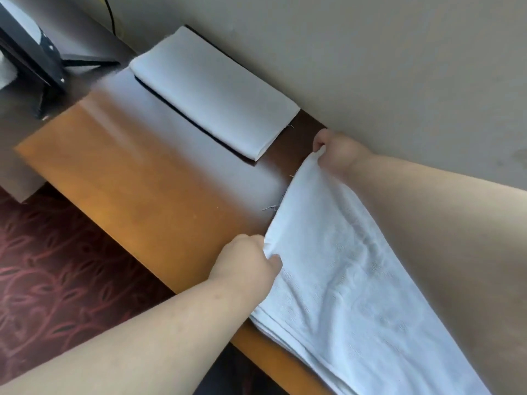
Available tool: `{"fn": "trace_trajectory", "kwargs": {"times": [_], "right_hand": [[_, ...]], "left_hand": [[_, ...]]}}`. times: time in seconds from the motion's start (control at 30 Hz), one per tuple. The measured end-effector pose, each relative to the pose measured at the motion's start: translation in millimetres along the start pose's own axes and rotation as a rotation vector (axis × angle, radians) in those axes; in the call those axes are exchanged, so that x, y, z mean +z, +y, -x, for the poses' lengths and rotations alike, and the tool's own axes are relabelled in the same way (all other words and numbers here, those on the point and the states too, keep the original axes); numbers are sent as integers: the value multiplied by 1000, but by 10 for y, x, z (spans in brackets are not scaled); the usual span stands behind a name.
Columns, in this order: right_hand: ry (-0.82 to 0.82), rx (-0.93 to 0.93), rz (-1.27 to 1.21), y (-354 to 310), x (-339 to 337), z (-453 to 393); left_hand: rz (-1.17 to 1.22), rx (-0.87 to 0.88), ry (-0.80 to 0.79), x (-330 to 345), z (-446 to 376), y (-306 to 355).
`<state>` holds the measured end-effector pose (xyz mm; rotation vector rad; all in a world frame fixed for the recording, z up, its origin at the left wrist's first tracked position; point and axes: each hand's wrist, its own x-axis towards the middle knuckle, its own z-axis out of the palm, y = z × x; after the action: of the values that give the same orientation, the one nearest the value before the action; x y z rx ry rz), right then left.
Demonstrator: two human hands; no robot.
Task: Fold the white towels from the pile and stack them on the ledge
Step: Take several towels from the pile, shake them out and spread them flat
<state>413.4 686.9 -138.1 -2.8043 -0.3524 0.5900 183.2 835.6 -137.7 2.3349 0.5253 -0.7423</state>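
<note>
On a wooden ledge (119, 178), the left hand (245, 266) and right hand (333, 151) each pinch a corner of a white towel (356, 295), near a folded towel (211, 89) farther left by the wall.

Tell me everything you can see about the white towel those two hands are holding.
The towel being held is white, soft terry-like cloth, partly folded into a long band with layered edges showing at its near side. It lies diagonally on the wooden ledge, running out of view at the lower right. The left hand grips its near corner; the right hand pinches the far corner by the wall. Loose threads trail from its end.
</note>
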Motion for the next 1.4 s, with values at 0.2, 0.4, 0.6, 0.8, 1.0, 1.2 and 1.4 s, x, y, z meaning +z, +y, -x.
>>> {"fn": "trace_trajectory", "kwargs": {"times": [0.2, 0.4, 0.6, 0.8, 1.0, 1.2, 1.4], "right_hand": [[117, 33, -209, 61, 84, 29], [131, 68, -206, 151, 145, 144], [41, 150, -130, 246, 85, 58], [128, 260, -168, 258, 239, 892], [20, 627, -216, 724, 815, 2505], [28, 953, -273, 1422, 1251, 4013], [151, 1126, -332, 1859, 1444, 4642]], "left_hand": [[119, -80, -34, -149, -76, -131], [64, -69, 18, -216, -117, -236], [6, -43, -69, -203, -90, -284], [-526, 297, 141, -138, 164, -65], [-996, 887, -280, 268, 300, 591], [-1271, 898, -359, 553, 236, 1036], [-1533, 804, -390, 783, 343, 1459]]}}
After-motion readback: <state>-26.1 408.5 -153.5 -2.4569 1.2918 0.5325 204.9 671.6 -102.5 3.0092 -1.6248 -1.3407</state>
